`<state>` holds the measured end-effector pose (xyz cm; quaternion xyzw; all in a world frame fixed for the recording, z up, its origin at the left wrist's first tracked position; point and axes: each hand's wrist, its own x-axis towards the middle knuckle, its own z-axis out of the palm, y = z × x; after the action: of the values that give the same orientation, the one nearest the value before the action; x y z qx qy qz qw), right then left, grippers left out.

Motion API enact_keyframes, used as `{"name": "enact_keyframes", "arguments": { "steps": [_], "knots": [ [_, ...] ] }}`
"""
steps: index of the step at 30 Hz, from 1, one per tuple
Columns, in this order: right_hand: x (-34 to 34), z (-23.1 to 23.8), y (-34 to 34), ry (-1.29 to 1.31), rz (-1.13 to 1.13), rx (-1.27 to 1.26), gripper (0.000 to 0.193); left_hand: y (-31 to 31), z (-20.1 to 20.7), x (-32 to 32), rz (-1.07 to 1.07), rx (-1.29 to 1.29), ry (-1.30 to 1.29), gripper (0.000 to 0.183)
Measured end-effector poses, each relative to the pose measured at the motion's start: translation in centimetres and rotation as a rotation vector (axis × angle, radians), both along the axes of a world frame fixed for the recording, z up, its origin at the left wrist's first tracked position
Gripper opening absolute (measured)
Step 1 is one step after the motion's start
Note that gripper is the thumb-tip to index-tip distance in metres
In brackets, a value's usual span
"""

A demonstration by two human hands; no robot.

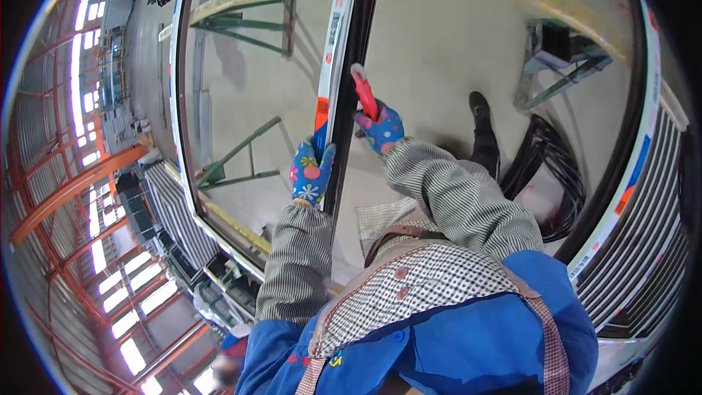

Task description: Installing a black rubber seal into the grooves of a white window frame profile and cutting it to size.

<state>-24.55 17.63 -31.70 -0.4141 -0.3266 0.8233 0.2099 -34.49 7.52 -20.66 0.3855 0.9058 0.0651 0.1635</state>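
Head view, left to right: the left hand [310, 174], gloved, rests on the near part of the bar [333, 51], thumb parted from the fingers; it is probably best kept there as a steady brace, clear of the tool. The right hand [380, 128] has its fingers curled around a red tool [364, 96], pale tip at the black strip [357, 29]; light, even pressure would likely suit. The bar runs away from the person, mid-view: white with blue and orange patches, the strip along its right side.
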Motion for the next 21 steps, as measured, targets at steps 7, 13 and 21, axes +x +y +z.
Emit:
{"name": "enact_keyframes", "arguments": {
  "steps": [7,13,21],
  "knots": [
    [-2.5,2.8,-0.2,-0.448,0.167,0.351,0.045,-2.9,-1.5,-0.7,-0.072,0.119,0.000,0.047],
    [-3.1,1.8,-1.6,-0.387,-0.035,0.421,0.041,-1.9,-2.1,-0.9,-0.086,0.181,-0.044,0.053],
    [-3.4,1.5,-1.4,-0.350,-0.093,0.419,0.041,-1.0,-2.3,-0.7,0.023,0.150,-0.055,0.053]
  ]
}}
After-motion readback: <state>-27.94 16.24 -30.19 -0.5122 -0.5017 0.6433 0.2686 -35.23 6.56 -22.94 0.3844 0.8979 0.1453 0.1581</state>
